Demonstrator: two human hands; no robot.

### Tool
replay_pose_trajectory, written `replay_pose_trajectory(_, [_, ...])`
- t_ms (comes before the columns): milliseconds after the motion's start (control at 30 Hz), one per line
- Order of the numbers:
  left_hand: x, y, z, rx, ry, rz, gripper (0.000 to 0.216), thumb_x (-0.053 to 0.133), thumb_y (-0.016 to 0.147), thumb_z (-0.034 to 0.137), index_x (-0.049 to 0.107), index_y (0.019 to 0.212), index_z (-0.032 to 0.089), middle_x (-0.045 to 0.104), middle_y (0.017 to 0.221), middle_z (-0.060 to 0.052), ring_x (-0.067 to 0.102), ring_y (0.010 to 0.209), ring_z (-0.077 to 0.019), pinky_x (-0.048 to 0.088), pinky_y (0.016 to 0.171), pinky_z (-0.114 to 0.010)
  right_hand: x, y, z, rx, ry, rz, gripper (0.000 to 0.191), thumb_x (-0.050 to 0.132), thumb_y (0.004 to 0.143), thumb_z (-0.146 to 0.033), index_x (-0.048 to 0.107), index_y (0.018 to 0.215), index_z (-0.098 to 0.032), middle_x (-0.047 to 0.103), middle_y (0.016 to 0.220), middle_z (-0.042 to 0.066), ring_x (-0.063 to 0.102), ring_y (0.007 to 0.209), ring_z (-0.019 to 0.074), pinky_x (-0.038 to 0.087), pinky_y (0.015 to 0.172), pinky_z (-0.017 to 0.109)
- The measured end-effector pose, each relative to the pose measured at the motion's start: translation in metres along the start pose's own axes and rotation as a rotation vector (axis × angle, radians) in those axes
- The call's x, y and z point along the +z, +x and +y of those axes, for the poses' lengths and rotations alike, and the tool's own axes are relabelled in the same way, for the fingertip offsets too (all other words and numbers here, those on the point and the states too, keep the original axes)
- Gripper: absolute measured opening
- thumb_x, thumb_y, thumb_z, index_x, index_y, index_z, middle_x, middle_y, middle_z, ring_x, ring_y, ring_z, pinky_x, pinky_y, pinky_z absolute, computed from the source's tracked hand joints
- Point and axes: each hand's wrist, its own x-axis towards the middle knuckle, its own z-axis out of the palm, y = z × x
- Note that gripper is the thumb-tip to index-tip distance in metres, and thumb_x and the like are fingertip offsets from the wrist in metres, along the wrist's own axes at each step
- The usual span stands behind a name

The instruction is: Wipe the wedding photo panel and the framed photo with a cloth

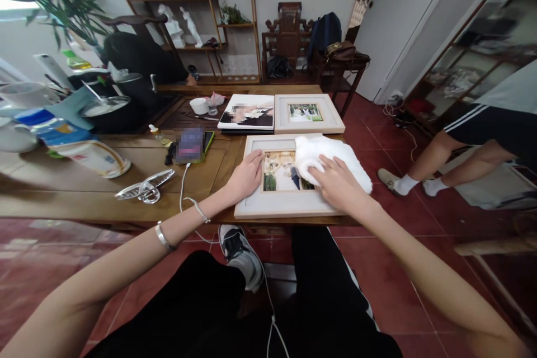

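Note:
A framed photo (pixel 277 207) in pale wood lies flat at the table's front edge. My left hand (pixel 246 175) rests on its left side, fingers stretched out over the border beside the picture. On the right part of the same frame, my right hand (pixel 335 182) presses a fluffy white cloth (pixel 350 165), its fingers bunched into the folds. The cloth covers the frame's upper right corner and hangs past its right side. Just behind are a second framed photo (pixel 282 117) and a photo album (pixel 247 126) with a picture on its cover.
Left on the wooden table (pixel 210 179) are a phone (pixel 191 144) with a white cable, a silver hair claw (pixel 146 185), a wipes pack (pixel 75 142) and a white cup (pixel 199 106). A person's legs (pixel 440 151) stand at the right. The cable hangs down between my legs.

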Motion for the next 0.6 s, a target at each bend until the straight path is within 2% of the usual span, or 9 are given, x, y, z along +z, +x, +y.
replay_pose_trajectory(133, [0.0, 0.0, -0.002, 0.026, 0.017, -0.049, 0.046, 0.03, 0.095, 0.021, 0.05, 0.132, 0.002, 0.047, 0.143, -0.021, 0.04, 0.138, -0.0253, 0.031, 0.117, -0.041, -0.02, -0.045, -0.025, -0.042, 0.031, -0.024, 0.057, 0.046, 0.07, -0.001, 0.062, 0.122, -0.018, 0.063, 0.125, 0.018, 0.049, 0.128, 0.0347, 0.036, 0.104, 0.05])
replay_pose_trajectory(267, [0.001, -0.002, -0.004, 0.072, 0.055, -0.114, 0.053, 0.029, 0.098, 0.029, 0.039, 0.141, 0.001, 0.037, 0.151, -0.021, 0.029, 0.144, -0.0263, 0.025, 0.119, -0.045, -0.022, -0.058, -0.036, -0.039, 0.092, -0.011, 0.056, 0.047, 0.068, -0.003, 0.062, 0.121, -0.017, 0.063, 0.125, 0.019, 0.049, 0.128, 0.0346, 0.039, 0.103, 0.049])
replay_pose_trajectory(400, [0.002, -0.003, -0.005, 0.089, 0.089, -0.116, 0.054, 0.024, 0.1, 0.031, 0.037, 0.143, 0.0, 0.037, 0.151, -0.022, 0.028, 0.144, -0.0255, 0.025, 0.118, -0.044, -0.004, -0.035, -0.025, 0.024, 0.084, 0.02, 0.056, 0.047, 0.07, -0.003, 0.058, 0.123, -0.012, 0.058, 0.132, 0.022, 0.04, 0.136, 0.0353, 0.033, 0.109, 0.051])
replay_pose_trajectory(500, [0.001, -0.004, -0.004, 0.101, 0.105, -0.128, 0.056, 0.022, 0.1, 0.03, 0.037, 0.142, -0.003, 0.038, 0.15, -0.023, 0.029, 0.144, -0.026, 0.023, 0.119, -0.042, 0.013, -0.004, -0.002, 0.059, 0.062, 0.063, 0.05, 0.051, 0.074, -0.007, 0.056, 0.124, -0.007, 0.056, 0.132, 0.026, 0.033, 0.14, 0.0344, 0.027, 0.112, 0.05])
replay_pose_trajectory(600, [-0.001, -0.004, -0.004, 0.096, 0.096, -0.129, 0.056, 0.022, 0.1, 0.03, 0.036, 0.143, -0.004, 0.037, 0.15, -0.023, 0.029, 0.144, -0.0263, 0.024, 0.119, -0.042, 0.024, 0.03, 0.023, 0.095, 0.057, 0.111, 0.048, 0.052, 0.08, -0.012, 0.053, 0.127, -0.006, 0.052, 0.138, 0.026, 0.031, 0.142, 0.0332, 0.026, 0.113, 0.048])
